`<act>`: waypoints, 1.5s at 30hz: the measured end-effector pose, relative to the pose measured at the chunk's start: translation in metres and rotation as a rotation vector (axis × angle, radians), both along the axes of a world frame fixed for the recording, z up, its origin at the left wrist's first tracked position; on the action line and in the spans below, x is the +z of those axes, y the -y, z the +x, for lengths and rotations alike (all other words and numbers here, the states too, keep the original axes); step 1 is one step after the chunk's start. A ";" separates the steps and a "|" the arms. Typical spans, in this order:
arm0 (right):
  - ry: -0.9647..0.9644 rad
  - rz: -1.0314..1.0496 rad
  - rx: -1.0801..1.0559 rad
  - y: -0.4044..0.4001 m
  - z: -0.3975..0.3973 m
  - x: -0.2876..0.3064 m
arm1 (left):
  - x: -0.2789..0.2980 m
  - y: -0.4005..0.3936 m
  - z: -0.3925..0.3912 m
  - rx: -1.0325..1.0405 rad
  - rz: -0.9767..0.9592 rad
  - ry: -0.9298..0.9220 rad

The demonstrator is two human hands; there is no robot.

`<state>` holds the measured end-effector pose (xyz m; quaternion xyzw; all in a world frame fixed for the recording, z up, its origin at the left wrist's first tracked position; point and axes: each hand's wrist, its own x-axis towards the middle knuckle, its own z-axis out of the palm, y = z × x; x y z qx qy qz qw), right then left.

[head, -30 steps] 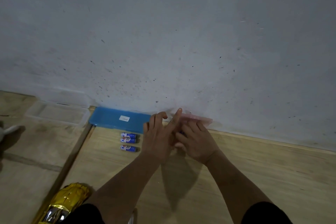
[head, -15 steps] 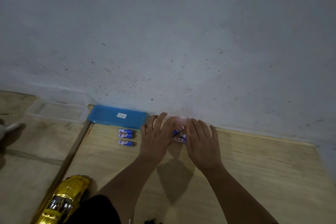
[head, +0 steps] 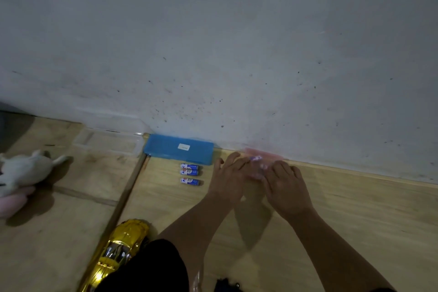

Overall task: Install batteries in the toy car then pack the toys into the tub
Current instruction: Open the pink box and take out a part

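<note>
Our gold toy car (head: 118, 253) lies at the lower left of the frame on the wooden tabletop (head: 355, 216), its long axis slanting from the bottom edge up toward the right; which end is the nose we cannot tell. A black sleeve (head: 151, 268) covers part of its right side. Up near the centre, three blue batteries (head: 189, 173) lie side by side with their long axes running left to right, two touching and the third just below them. Just above them a flat blue case (head: 178, 148) sits against the grey wall (head: 213, 42).

Right of the batteries, our left hand (head: 228, 179) and right hand (head: 285, 188) lie close together, fingers fairly straight, blurred. Between their fingertips we see more batteries (head: 258, 163), too smeared to count, and whether either hand holds one we cannot tell. A pink plastic piece (head: 267, 154) lies beyond them at the wall. At the far left lies a white plush toy (head: 23, 170).
</note>
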<state>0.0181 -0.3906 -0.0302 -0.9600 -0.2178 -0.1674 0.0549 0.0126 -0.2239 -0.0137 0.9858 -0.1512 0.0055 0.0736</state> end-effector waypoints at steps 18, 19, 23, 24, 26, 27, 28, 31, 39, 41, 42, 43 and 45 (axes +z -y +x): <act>-0.090 -0.212 0.275 -0.183 -0.012 -0.015 | 0.006 -0.211 0.005 0.060 0.211 -0.147; -0.094 -0.240 0.263 -0.185 -0.012 -0.017 | 0.005 -0.213 0.005 0.059 0.198 -0.161; -0.128 -0.279 0.197 -0.196 -0.012 -0.022 | 0.001 -0.222 0.010 0.005 0.149 -0.133; -0.141 -0.272 0.165 -0.199 -0.013 -0.023 | 0.001 -0.223 0.010 -0.002 0.158 -0.134; -0.159 -0.251 0.117 -0.203 -0.014 -0.027 | 0.003 -0.222 0.011 -0.008 0.163 -0.131; -0.160 -0.248 0.102 -0.205 -0.014 -0.030 | 0.003 -0.222 0.011 -0.008 0.149 -0.129; -0.163 -0.250 0.085 -0.206 -0.016 -0.031 | 0.001 -0.222 0.011 -0.009 0.143 -0.128; -0.170 -0.213 0.041 -0.208 -0.019 -0.032 | -0.004 -0.224 0.010 -0.017 0.144 -0.129; -0.251 -0.117 -0.003 -0.210 -0.023 -0.028 | -0.006 -0.219 0.009 0.028 0.152 -0.141; -0.235 -0.136 0.007 -0.208 -0.024 -0.027 | -0.007 -0.219 0.009 0.036 0.162 -0.143; -0.225 -0.137 0.019 -0.208 -0.025 -0.027 | -0.007 -0.219 0.008 0.042 0.170 -0.143; -0.207 -0.136 0.030 -0.208 -0.025 -0.027 | -0.007 -0.218 0.008 0.050 0.178 -0.142; -0.214 -0.117 0.031 -0.208 -0.025 -0.025 | -0.007 -0.215 0.006 0.070 0.189 -0.144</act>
